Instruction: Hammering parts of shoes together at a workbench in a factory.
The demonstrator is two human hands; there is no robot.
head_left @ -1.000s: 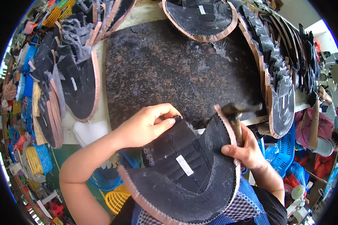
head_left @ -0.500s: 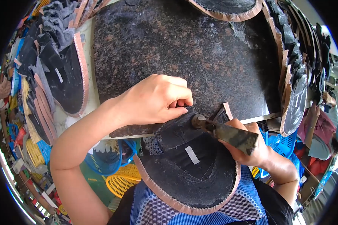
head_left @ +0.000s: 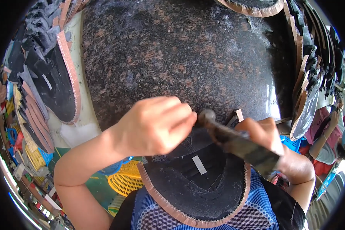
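Observation:
A black shoe upper (head_left: 172, 188) with a stitched pinkish-tan edging lies against my lap and the near edge of the stone slab. A small white label (head_left: 199, 165) sits on its middle. My left hand (head_left: 157, 124) is closed, its fingers curled together at the upper's far end; the fingertips are partly hidden. My right hand (head_left: 262, 134) is closed round a hammer (head_left: 245, 149), blurred by motion. The hammer's round face points toward my left fingertips, and its wide flat end reaches back to the right.
The dark speckled stone slab (head_left: 172, 57) spreads ahead. Stacked black uppers (head_left: 55, 88) stand on the left, more uppers (head_left: 306, 103) on the right, and another upper (head_left: 253, 7) at the far edge. A yellow basket (head_left: 124, 182) sits below left. A person's arm (head_left: 326, 134) shows at far right.
My left hand has come nearer to me and now covers the upper's far left part. The hammer has shifted slightly right and blurred. The whole view has moved a little.

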